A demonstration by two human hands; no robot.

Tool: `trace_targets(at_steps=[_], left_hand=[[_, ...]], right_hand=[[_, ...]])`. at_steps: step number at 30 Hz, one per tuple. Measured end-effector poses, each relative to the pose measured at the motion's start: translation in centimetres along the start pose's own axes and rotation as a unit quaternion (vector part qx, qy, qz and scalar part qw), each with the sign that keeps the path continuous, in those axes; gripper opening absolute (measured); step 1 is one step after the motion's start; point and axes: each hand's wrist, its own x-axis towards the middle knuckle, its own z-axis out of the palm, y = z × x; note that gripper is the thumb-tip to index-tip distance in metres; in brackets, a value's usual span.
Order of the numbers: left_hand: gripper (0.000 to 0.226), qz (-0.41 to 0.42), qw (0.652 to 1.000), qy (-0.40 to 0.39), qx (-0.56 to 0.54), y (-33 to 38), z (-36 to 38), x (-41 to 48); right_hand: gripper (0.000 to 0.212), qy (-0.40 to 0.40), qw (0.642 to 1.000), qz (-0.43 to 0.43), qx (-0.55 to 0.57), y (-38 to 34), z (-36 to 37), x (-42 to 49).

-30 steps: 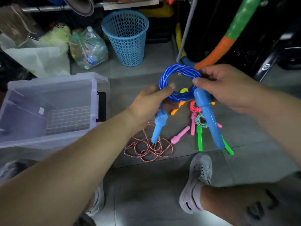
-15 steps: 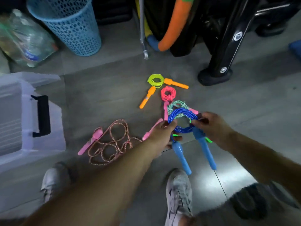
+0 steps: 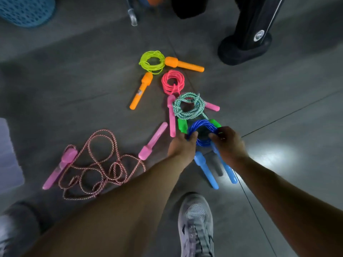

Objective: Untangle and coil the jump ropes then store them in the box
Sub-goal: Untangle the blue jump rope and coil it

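I take this to be the close of the coiling step for the blue rope [image 3: 201,123]. It is wound into a small ring and held low over the floor [image 3: 74,89], touching or nearly touching the green handles of the green-and-white rope [image 3: 189,105]. My left hand [image 3: 182,147] has its fingers clamped on the ring's left side and my right hand [image 3: 228,143] pinches the right side. The two blue handles [image 3: 206,169] trail back toward me, and I cannot tell whether they rest on the floor. As I judge it, the next move is to set this ring down without letting the turns spring loose. After that comes the red-and-white rope [image 3: 96,164], the only one not yet coiled, which sprawls in loose overlapping loops to the left between its two pink handles. Beyond the blue ring lie three finished coils in a rough line: the green-and-white one, the pink rope [image 3: 172,81] and the yellow-green rope [image 3: 152,61] with orange handles. The box [image 3: 7,154] shows only as a pale corner at the left edge, well apart from the coils, so storing will call for a carry across. My left forearm crosses just beside the tangle, my shoe [image 3: 196,219] sits near the blue handles, and a black stand base [image 3: 243,49] and a blue basket [image 3: 24,10] stand farther off.
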Motion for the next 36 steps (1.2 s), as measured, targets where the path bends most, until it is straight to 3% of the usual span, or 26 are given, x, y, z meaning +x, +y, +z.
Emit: trace_targets(at_steps=[3, 9, 14, 20, 30, 36], left_hand=[[0.048, 0.068, 0.980, 0.047, 0.183, 0.0, -0.3, 0.7], [0.037, 0.124, 0.957, 0.083, 0.250, -0.4, -1.3, 0.3], [0.039, 0.155, 0.953, 0.096, 0.242, -0.5, -2.2, -0.5], [0.027, 0.102, 0.973, 0.107, 0.178, -1.3, -5.0, -0.9], [0.019, 0.136, 0.969, 0.042, 0.204, -1.9, -5.4, -1.7], [0.021, 0.156, 0.967, 0.028, 0.198, -0.8, -4.3, -1.1]], right_hand=[[0.032, 0.007, 0.999, -0.028, -0.015, 1.2, 1.3, -0.5], [0.046, 0.048, 0.995, -0.064, -0.052, 1.5, 1.8, -1.5], [0.044, 0.100, 0.982, -0.086, -0.136, 0.5, 2.6, -2.6], [0.042, 0.113, 0.969, -0.134, -0.176, -1.5, 4.0, -3.9], [0.036, 0.066, 0.995, -0.001, -0.079, -0.3, 1.9, -1.9], [0.034, -0.012, 0.988, 0.032, -0.149, -0.4, 0.2, -1.1]])
